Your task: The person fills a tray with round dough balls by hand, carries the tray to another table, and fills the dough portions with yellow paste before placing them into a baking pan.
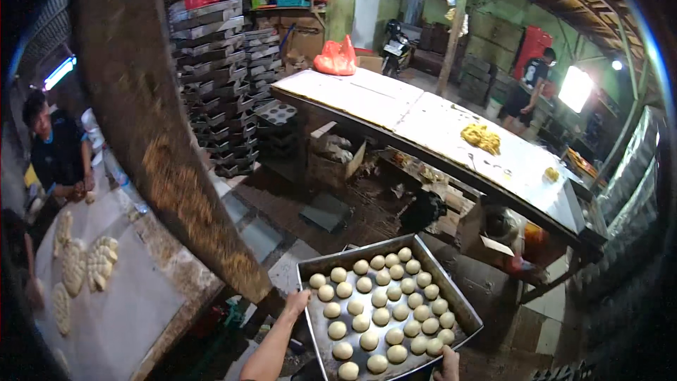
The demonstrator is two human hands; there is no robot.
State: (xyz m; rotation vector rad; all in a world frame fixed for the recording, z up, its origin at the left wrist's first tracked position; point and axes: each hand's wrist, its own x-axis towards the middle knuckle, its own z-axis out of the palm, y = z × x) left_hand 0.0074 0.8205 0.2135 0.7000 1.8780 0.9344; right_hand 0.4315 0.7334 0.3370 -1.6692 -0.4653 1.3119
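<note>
A square metal tray (458,310) with several pale dough balls (381,316) in rows is held out in front of me at the lower middle. My left hand (296,302) is wrapped on its left edge, with my forearm coming up from below. My right hand (447,365) grips the near right side, low at the picture's edge. The tray is over a dark floor with scattered tiles.
A wooden post (141,99) stands at left, beside a worktable (148,296) with shaped dough and a co-worker (49,155). A long table (352,99) crosses ahead, holding a red bag (335,56) and yellow dough (479,140). Stacked pans (211,85) stand behind; another person (529,92) is at right.
</note>
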